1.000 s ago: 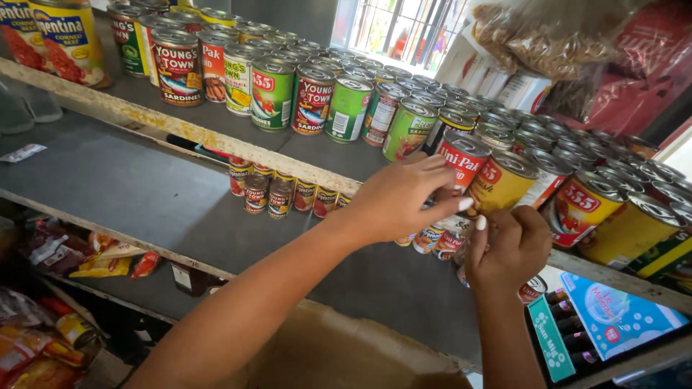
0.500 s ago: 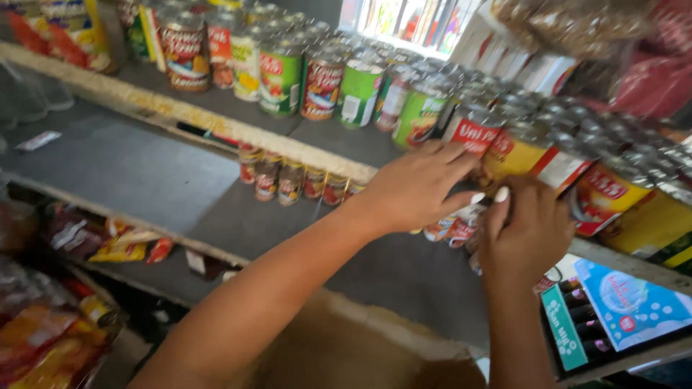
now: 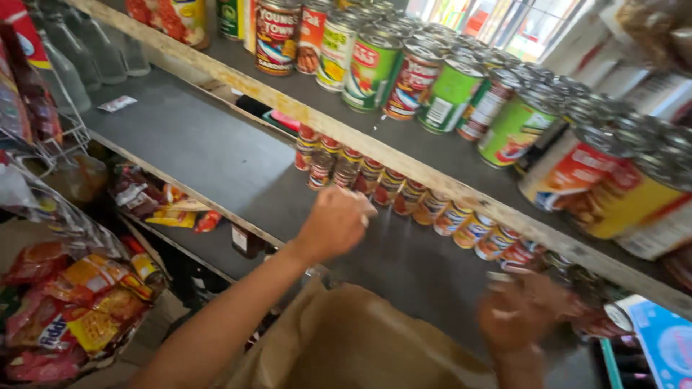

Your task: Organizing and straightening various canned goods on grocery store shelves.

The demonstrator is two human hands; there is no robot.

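Fingers of the left hand [image 3: 337, 225] are curled inward over the grey middle shelf [image 3: 194, 151], and nothing shows clearly in their grip; whether they enclose something small cannot be told. The right hand [image 3: 520, 311] is blurred, its fingers spread loosely, with no object visibly held; it hovers near the small cans at the right end of the row.

Just beyond both hands runs a row of small squat cans [image 3: 404, 194] with red, yellow and orange labels, standing upright side by side, tucked under the front edge of the shelf above. The left hand is near the middle of that row, not touching it as far as can be seen.

A pale wooden lip [image 3: 360, 137] fronts the upper shelf, which is packed with taller tins [image 3: 375, 68] in green, red and yellow labels, upright and touching one another. A brown paper bag or sheet [image 3: 353, 346] lies below the forearms.

The middle shelf left of the cans is bare grey board, open to the shelf's front edge. Farther left, a wire rack [image 3: 50, 137] holds bottles, and bagged snacks [image 3: 72, 302] hang at the lower left. Bright window light falls from the upper right.
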